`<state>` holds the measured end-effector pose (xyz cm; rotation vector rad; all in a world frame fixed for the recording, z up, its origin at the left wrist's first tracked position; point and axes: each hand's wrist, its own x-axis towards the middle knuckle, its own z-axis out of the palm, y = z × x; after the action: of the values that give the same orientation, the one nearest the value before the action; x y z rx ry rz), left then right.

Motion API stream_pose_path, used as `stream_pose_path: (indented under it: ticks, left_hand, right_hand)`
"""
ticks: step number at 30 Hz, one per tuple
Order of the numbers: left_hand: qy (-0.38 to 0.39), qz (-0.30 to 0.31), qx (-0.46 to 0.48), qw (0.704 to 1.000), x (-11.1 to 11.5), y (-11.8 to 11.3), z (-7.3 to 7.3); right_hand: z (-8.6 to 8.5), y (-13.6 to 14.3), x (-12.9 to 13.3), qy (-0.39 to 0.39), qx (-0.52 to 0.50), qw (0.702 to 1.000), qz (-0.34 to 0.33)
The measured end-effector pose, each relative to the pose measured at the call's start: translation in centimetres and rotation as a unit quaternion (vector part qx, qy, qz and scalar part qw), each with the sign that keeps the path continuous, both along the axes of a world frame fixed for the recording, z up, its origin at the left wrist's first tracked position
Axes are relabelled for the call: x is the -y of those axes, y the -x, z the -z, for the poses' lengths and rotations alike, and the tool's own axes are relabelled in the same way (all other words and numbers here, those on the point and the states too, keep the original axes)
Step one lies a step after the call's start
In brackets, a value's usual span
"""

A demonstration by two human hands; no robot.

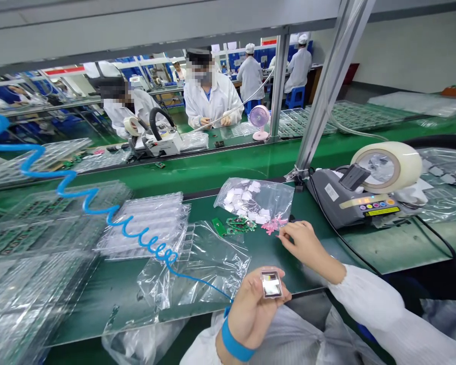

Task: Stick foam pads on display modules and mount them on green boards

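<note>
My left hand [251, 304], palm up near the table's front edge, holds a small square part with a shiny, mirror-like face and a clear rim [271, 284]. Around that wrist is a blue strap [236, 340] joined to a coiled blue cord [127, 226]. My right hand [302, 244] is closed in a pinch just beside a little heap of pink pieces [271, 226]; whatever is between its fingertips is too small to make out. Left of the pink heap lie several green circuit boards [238, 225]. Behind them rests a clear bag of white pieces [247, 196].
A grey tape dispenser [336, 200] with a large tape roll [410, 162] stands right, its black cable crossing the table. Stacked clear trays [30, 284] fill the left side. A flat plastic bag [209, 263] lies in the middle. A metal post [327, 91] rises ahead; co-workers sit beyond.
</note>
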<state>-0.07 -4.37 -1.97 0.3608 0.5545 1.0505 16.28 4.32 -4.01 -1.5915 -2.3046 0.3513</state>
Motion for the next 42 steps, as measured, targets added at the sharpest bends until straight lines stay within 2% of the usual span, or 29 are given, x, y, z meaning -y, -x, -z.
stream_pose_path:
  ticks: [3,5,7,9,14,17,22,26,29,32,36,39,42]
  left_hand:
    - [-0.013,-0.008,-0.028,0.999,0.0,-0.3,-0.1]
    - [-0.025,-0.005,-0.044,0.999,0.1,-0.5,-0.2]
    - [-0.026,0.008,-0.055,0.998,0.1,-0.8,-0.5]
    - [-0.021,0.02,-0.06,0.998,0.2,-0.9,-0.6]
    - [-0.023,0.031,-0.062,0.997,0.2,-1.2,-0.7]
    - [-0.036,0.035,-0.073,0.996,0.1,-1.3,-0.6]
    - [-0.02,0.031,-0.087,0.996,0.0,-1.2,-0.4]
    - [-0.015,0.033,-0.07,0.997,0.0,-1.1,-0.3]
    - [-0.013,0.042,-0.06,0.997,0.3,-0.8,0.2]
    - [0.008,0.045,-0.034,0.998,0.7,-0.2,1.1]
    - [0.052,0.032,0.022,0.998,0.8,1.2,2.0]
    - [0.068,0.006,0.037,0.997,0.8,2.3,2.2]
    - [0.082,-0.019,0.043,0.996,0.9,3.3,2.2]
  right_hand:
    - [-4.5,0.1,2.3,-0.019,-0.076,0.994,-0.08]
    - [-6.8,0.3,3.8,-0.06,-0.146,0.976,-0.149]
    - [-8.0,0.5,4.9,-0.111,-0.185,0.962,-0.164]
    - [-8.1,0.8,5.4,-0.148,-0.194,0.959,-0.145]
    - [-7.3,0.9,5.4,-0.182,-0.167,0.959,-0.14]
    - [-7.5,0.9,5.4,-0.194,-0.141,0.962,-0.134]
    - [-7.7,1.1,5.5,-0.146,-0.081,0.975,-0.147]
    - [-6.8,1.1,5.1,-0.019,-0.157,0.978,-0.139]
    - [-6.0,1.0,4.5,0.125,-0.239,0.953,-0.138]
    - [-4.8,1.2,3.2,0.199,-0.259,0.934,-0.144]
    - [-2.2,2.7,-0.3,0.182,-0.217,0.951,-0.123]
    - [-0.1,5.2,-3.5,0.139,-0.155,0.973,-0.095]
    - [1.3,8.0,-6.0,0.092,-0.078,0.989,-0.08]
